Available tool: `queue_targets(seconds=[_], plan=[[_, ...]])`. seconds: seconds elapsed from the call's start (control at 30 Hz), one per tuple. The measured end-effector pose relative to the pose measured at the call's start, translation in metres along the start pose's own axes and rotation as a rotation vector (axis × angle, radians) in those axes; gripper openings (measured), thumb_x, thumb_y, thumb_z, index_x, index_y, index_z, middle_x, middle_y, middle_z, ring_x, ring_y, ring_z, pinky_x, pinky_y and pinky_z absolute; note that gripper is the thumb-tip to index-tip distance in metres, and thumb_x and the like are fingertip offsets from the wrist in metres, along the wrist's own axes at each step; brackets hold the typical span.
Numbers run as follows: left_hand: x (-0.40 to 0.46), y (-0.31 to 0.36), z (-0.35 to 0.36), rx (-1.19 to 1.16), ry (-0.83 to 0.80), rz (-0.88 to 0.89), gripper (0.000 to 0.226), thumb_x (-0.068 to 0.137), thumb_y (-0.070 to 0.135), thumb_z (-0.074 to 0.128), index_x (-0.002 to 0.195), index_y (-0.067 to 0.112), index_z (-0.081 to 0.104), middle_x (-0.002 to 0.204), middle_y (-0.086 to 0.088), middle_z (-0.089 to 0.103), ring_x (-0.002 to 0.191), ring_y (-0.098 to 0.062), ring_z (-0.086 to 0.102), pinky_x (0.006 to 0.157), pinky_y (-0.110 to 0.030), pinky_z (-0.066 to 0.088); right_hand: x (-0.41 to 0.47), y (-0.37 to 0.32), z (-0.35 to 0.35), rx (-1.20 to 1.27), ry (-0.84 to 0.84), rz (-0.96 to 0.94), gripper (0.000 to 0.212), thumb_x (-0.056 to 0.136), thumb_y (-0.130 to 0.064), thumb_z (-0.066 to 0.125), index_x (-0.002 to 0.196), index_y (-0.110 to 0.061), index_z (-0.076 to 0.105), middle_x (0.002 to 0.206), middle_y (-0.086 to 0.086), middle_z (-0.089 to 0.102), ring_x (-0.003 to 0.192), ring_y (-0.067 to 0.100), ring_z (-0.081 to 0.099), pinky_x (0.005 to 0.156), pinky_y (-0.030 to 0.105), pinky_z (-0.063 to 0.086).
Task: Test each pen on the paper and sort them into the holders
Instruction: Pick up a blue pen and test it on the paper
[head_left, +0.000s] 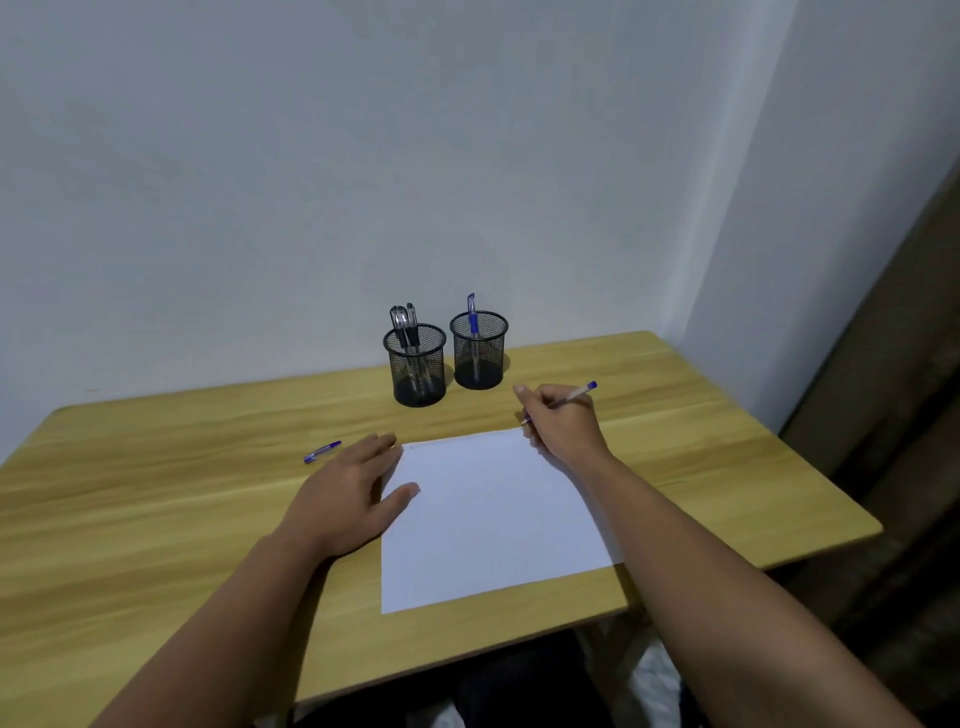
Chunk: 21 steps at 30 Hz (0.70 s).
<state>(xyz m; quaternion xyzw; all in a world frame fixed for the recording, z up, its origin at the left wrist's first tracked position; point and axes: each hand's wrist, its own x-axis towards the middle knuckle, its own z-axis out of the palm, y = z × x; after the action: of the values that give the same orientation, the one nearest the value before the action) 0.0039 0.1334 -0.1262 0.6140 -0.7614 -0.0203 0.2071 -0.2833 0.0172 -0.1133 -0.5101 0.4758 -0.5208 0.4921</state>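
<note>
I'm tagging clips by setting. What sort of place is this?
Probably a plain home or office desk corner: a wooden table against bare white walls, two mesh pen holders, and a paper sheet for writing.

Pale wall (363, 156) ahead of me, plain, blue-grey in dim, even light. It meets a second white wall (831, 234) at a corner on my right. Light wood-grain table (156, 493) stands against it. Dark brown surface (893, 364) far right.
</note>
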Motion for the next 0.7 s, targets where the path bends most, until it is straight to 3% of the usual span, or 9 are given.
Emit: queue_targets(seconds=[0.07, 0.33, 0.7], plan=[[-0.001, 0.001, 0.002, -0.029, -0.004, -0.040, 0.076, 0.086, 0.072, 0.043, 0.147, 0.027, 0.051, 0.158, 0.014, 0.039, 0.149, -0.005, 0.027, 0.111, -0.029, 0.036, 0.003, 0.009, -0.002, -0.017, 0.017, 0.007, 0.050, 0.094, -0.022, 0.077, 0.066, 0.002, 0.043, 0.060, 0.018, 0.052, 0.054, 0.027, 0.054, 0.052, 0.034, 0.041], [-0.001, 0.000, 0.004, -0.095, 0.032, -0.047, 0.080, 0.082, 0.074, 0.046, 0.143, 0.023, 0.057, 0.155, 0.009, 0.046, 0.148, -0.006, 0.032, 0.115, -0.032, 0.036, 0.007, 0.021, -0.004, -0.097, 0.001, -0.030, 0.045, 0.093, -0.014, 0.074, 0.066, 0.005, 0.043, 0.053, 0.016, 0.056, 0.052, 0.027, 0.049, 0.056, 0.039, 0.037], [-0.004, 0.009, 0.000, -0.032, 0.126, -0.065, 0.066, 0.083, 0.064, 0.048, 0.129, 0.022, 0.068, 0.145, 0.008, 0.057, 0.141, -0.011, 0.045, 0.105, -0.034, 0.043, 0.003, 0.019, -0.004, -0.198, 0.003, -0.084, 0.043, 0.092, -0.015, 0.080, 0.064, 0.003, 0.054, 0.051, 0.009, 0.055, 0.044, 0.018, 0.045, 0.053, 0.029, 0.040]])
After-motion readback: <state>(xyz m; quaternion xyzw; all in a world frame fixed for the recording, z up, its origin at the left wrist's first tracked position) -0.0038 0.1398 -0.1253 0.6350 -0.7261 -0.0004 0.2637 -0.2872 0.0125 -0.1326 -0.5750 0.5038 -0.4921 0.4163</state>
